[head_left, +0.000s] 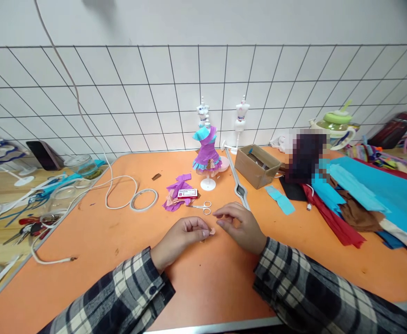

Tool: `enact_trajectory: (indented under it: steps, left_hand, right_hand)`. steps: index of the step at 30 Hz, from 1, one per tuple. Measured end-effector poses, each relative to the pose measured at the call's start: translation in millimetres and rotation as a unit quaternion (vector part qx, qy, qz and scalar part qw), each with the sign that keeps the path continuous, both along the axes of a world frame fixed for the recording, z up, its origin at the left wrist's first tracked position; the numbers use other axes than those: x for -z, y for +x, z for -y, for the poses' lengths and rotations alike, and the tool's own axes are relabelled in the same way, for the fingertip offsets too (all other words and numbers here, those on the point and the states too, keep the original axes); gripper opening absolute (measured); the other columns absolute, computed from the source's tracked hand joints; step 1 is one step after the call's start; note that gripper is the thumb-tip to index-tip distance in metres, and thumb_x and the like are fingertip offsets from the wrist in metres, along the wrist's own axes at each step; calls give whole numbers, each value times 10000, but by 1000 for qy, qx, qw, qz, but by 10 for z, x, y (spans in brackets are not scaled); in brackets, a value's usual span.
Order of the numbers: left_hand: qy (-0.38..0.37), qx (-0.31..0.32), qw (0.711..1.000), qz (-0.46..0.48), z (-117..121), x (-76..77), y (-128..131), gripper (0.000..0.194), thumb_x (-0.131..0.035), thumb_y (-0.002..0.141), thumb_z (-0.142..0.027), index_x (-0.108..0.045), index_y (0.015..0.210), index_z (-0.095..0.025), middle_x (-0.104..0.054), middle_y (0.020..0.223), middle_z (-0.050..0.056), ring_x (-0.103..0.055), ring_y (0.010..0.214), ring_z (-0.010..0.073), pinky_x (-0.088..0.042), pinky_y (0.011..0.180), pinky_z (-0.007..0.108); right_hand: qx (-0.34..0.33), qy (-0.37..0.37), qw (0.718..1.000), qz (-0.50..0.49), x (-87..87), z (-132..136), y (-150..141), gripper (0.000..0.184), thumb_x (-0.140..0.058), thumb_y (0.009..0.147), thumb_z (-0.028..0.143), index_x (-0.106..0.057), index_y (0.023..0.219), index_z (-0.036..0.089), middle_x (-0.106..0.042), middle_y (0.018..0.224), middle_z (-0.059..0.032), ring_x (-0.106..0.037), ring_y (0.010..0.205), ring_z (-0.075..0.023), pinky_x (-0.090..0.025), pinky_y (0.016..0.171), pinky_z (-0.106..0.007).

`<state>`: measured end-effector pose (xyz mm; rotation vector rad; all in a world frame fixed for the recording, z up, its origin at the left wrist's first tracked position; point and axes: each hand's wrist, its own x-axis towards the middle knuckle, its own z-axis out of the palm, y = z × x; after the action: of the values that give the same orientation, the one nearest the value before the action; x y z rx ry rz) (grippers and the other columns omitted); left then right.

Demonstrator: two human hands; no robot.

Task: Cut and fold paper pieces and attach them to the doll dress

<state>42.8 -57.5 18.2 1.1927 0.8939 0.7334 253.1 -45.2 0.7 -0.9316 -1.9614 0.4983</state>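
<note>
Between thumb and fingertips my left hand (184, 239) pinches a small peach-coloured paper piece (212, 231), low over the orange table (133, 278). My right hand (241, 227) hovers just right of it, thumb and fingers apart, with nothing visible between them. Beyond my hands lie small scissors (205, 207) with white handles. A red and white box (187, 194) rests on crumpled purple and peach paper scraps (171, 199). Farther back, a miniature dress form (208, 183) wears a purple dress (208, 150) with blue and peach ruffles.
A cardboard box (257, 167) and a grey clamp-like tool (240, 188) stand behind my right hand. Coloured crepe paper (352, 213) piles up at right. A tape roll (144, 200) and a white cable (111, 199) lie at left. Two bare dress forms (242, 116) stand near the wall.
</note>
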Motion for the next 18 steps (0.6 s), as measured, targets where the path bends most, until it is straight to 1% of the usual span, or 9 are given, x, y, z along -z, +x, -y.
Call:
enact_trajectory:
  steps: [2, 4, 6, 7, 10, 12, 14, 16, 18]
  left_hand:
    - [-48, -31, 996, 64, -3, -4, -11, 186, -797, 701, -268, -678, 759, -137, -720, 839, 59, -628, 808, 170, -440, 763, 275]
    - [-89, -50, 987, 125, -7, 2, -15, 184, -812, 688, -243, -665, 735, -142, -716, 805, 48, -643, 816, 166, -450, 793, 278]
    - [-110, -54, 978, 167, -14, 14, -17, 178, -816, 691, -221, -659, 731, -148, -710, 786, 32, -646, 798, 146, -460, 808, 270]
    - [-112, -55, 976, 179, -20, 20, -18, 171, -813, 697, -211, -659, 736, -149, -708, 788, 26, -644, 789, 135, -465, 810, 264]
    - [-99, -61, 974, 193, -46, 33, -35, 148, -799, 719, -177, -663, 770, -149, -709, 815, 21, -643, 786, 113, -473, 811, 243]
    - [-94, -70, 974, 195, -68, 41, -57, 171, -792, 728, -154, -671, 849, -155, -716, 828, 22, -651, 797, 109, -474, 822, 240]
    - [-100, -78, 973, 191, -88, 52, -79, 287, -794, 725, -138, -663, 978, -168, -724, 810, 20, -665, 804, 114, -472, 840, 248]
    - [-105, -82, 975, 180, -101, 64, -90, 423, -798, 720, -135, -626, 1104, -176, -730, 792, 17, -675, 808, 123, -467, 860, 262]
    - [-97, -83, 979, 161, -105, 71, -89, 497, -802, 718, -144, -592, 1167, -176, -732, 787, 11, -675, 811, 126, -456, 869, 265]
  right_hand:
    - [26, 25, 998, 45, 45, -143, -37, 161, -565, 918, 250, -684, 1017, 208, -697, 922, -57, -597, 869, -178, -467, 783, -327]
    - [10, 59, 990, 127, 83, -304, -120, 205, -523, 936, 203, -676, 1072, 196, -689, 986, -74, -572, 961, -191, -445, 864, -348]
    - [-7, 65, 975, 210, 101, -438, -227, 268, -517, 940, 198, -640, 1178, 204, -671, 1061, -82, -539, 1030, -198, -432, 889, -345]
    - [-5, 59, 966, 253, 102, -483, -277, 275, -529, 935, 207, -638, 1188, 215, -665, 1047, -80, -532, 1031, -207, -435, 863, -340]
    - [12, 28, 935, 353, 87, -519, -354, 213, -546, 917, 195, -681, 1080, 220, -640, 976, -79, -544, 972, -220, -431, 734, -302]
    - [18, 9, 924, 381, 70, -486, -334, 197, -545, 908, 176, -688, 1034, 225, -623, 968, -73, -558, 931, -207, -413, 677, -280]
    - [25, -5, 921, 390, 49, -439, -284, 211, -532, 906, 158, -679, 1034, 240, -612, 966, -62, -570, 909, -195, -404, 650, -271]
    - [50, -12, 918, 392, 22, -392, -243, 221, -513, 911, 153, -656, 1058, 236, -605, 981, -65, -577, 906, -194, -404, 632, -270]
    - [77, -15, 917, 390, -4, -347, -233, 215, -504, 916, 165, -626, 1088, 210, -602, 1005, -81, -583, 901, -199, -412, 625, -273]
